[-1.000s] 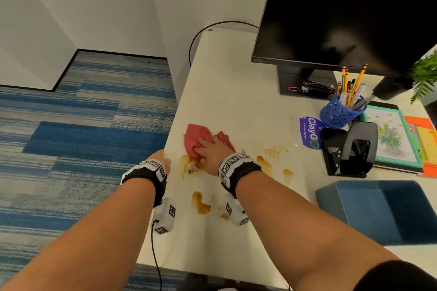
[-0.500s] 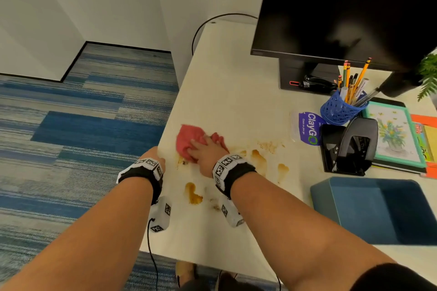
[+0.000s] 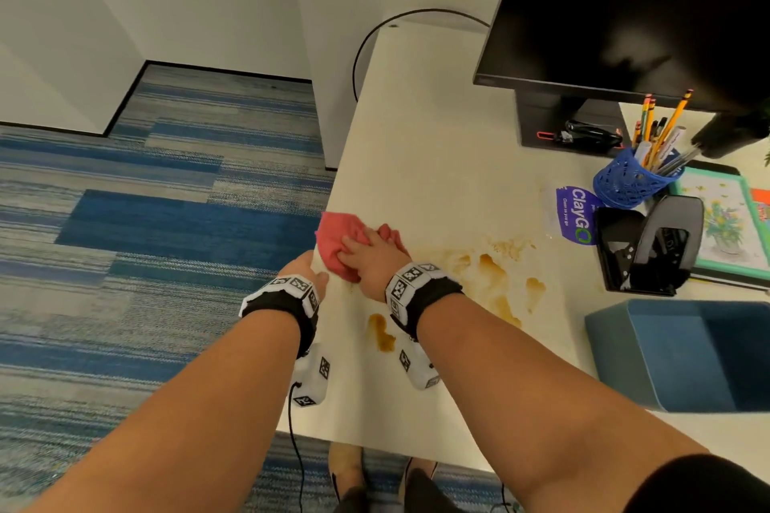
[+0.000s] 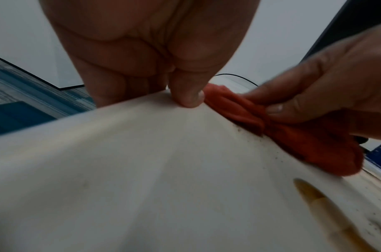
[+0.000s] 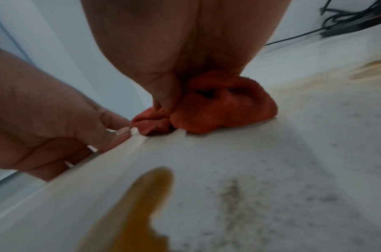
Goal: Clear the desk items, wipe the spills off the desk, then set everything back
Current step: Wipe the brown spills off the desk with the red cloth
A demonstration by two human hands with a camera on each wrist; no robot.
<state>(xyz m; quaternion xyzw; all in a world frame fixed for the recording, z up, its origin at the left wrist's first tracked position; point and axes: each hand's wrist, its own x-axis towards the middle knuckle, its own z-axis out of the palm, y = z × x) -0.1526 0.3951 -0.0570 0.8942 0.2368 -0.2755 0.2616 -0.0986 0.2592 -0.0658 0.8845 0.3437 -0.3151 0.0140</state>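
A bunched red cloth (image 3: pixel 337 237) (image 5: pixel 223 109) lies on the white desk (image 3: pixel 416 137), right at its left edge. My right hand (image 3: pixel 366 258) bears down on the cloth, thumb and fingers curled into its folds (image 4: pixel 293 136). My left hand (image 3: pixel 306 267) holds the desk edge beside the cloth, with the thumb (image 4: pixel 189 95) on top and the fingers curled underneath. Brown spills (image 3: pixel 491 275) spread to the right of my right wrist. One small puddle (image 3: pixel 381 331) (image 5: pixel 137 204) sits just behind the hand, with fine dark specks around it.
A black monitor (image 3: pixel 625 4) stands at the back right, with a blue pencil cup (image 3: pixel 629 179), a ClayGo packet (image 3: pixel 577 214), a black hole punch (image 3: pixel 650 250) and a framed picture (image 3: pixel 725 221) beside it. A blue bin (image 3: pixel 687 354) sits near right. Carpet lies beyond the left edge.
My right hand has dragged the cloth left to the desk's edge, and the stain it covered is gone. The left hand stays at the edge.
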